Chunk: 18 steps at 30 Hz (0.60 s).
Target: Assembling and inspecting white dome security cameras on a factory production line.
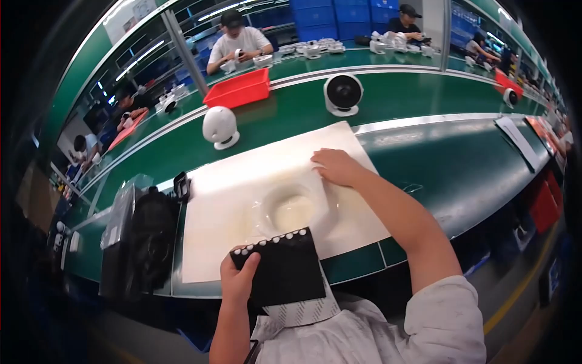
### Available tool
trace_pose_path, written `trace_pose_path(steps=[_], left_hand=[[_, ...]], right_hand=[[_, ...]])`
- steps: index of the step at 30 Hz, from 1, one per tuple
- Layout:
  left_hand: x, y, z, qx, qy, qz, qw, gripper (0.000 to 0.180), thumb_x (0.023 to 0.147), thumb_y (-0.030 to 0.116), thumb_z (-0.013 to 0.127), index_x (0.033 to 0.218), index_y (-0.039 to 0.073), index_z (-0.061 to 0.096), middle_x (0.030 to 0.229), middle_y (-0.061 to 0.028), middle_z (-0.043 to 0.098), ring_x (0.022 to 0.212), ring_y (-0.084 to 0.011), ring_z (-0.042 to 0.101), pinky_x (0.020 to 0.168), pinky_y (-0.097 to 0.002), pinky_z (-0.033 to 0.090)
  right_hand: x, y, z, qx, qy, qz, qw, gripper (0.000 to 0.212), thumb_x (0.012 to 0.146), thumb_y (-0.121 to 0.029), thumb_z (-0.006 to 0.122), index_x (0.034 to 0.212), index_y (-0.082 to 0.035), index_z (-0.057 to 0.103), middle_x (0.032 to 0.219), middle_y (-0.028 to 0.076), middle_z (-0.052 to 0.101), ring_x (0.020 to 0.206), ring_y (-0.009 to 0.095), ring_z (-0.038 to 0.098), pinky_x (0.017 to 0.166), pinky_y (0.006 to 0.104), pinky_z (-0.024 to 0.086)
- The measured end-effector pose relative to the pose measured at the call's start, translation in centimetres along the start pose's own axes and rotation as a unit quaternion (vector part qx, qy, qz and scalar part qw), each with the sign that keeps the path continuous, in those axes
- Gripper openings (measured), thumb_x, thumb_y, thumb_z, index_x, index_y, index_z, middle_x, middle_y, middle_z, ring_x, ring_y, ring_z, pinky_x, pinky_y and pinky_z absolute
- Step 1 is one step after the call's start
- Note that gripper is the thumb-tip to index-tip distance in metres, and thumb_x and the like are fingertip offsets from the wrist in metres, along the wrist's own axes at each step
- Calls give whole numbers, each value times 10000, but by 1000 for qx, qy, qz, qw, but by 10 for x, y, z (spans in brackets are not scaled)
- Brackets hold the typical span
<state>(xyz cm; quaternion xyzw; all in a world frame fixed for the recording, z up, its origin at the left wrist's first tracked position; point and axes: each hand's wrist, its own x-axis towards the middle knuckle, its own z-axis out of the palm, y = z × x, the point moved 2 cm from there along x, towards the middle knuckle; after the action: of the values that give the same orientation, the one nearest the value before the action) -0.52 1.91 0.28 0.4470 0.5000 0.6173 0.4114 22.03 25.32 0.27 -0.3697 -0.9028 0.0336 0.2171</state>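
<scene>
My left hand (pixel 240 276) grips a black sheet (pixel 288 270) by its left edge, thumb on top. Small white round pads line the sheet's upper edge, and a printed paper backing (pixel 306 312) shows below it. A round white ring-shaped part (pixel 267 209), seemingly in clear plastic, lies on a white board (pixel 209 242) just beyond the sheet. My right hand (pixel 338 167) rests over the board, past the ring's upper right side. Its fingers point left, with the thumb apart from them; I see nothing held in it.
A white rounded device (pixel 220 127) and one with a black round front (pixel 343 94) stand beyond the board. A red tray (pixel 237 88) sits behind them. Black bagged items (pixel 151 236) lie left of the board. Across the bench, a person (pixel 239 42) handles parts.
</scene>
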Motion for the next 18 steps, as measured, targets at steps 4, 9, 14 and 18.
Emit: trace_pose_path(steps=[4,9,14,18], left_hand=[[18,7,-26,32,-16,-18,999,157,775,112,619,874,11,550,766,2,554,684,-61,492,615,-198,404],[6,7,-10,30,3,-23,999,178,779,131,622,883,1,558,774,-3,563,692,-68,502,623,-205,414],[9,10,-12,-1,-28,-23,999,179,784,124,613,895,-5,557,793,-13,577,715,-76,519,643,-206,426],[7,10,-11,5,-37,-27,999,180,781,125,618,890,-7,562,790,-8,579,715,-72,517,639,-203,424]], right_hand=[[13,-17,2,10,-8,32,999,294,796,-193,494,1045,-48,550,1145,112,511,1101,265,440,935,339,342],[1,-8,0,1,13,0,1000,286,779,-165,495,1027,-36,556,1137,122,513,1084,265,451,922,341,355],[2,-12,4,10,16,24,1000,284,796,-205,480,1028,-57,547,1131,95,518,1094,252,441,921,336,350],[0,-12,3,17,6,36,999,294,790,-201,489,1041,-58,544,1143,104,510,1104,265,435,930,340,345]])
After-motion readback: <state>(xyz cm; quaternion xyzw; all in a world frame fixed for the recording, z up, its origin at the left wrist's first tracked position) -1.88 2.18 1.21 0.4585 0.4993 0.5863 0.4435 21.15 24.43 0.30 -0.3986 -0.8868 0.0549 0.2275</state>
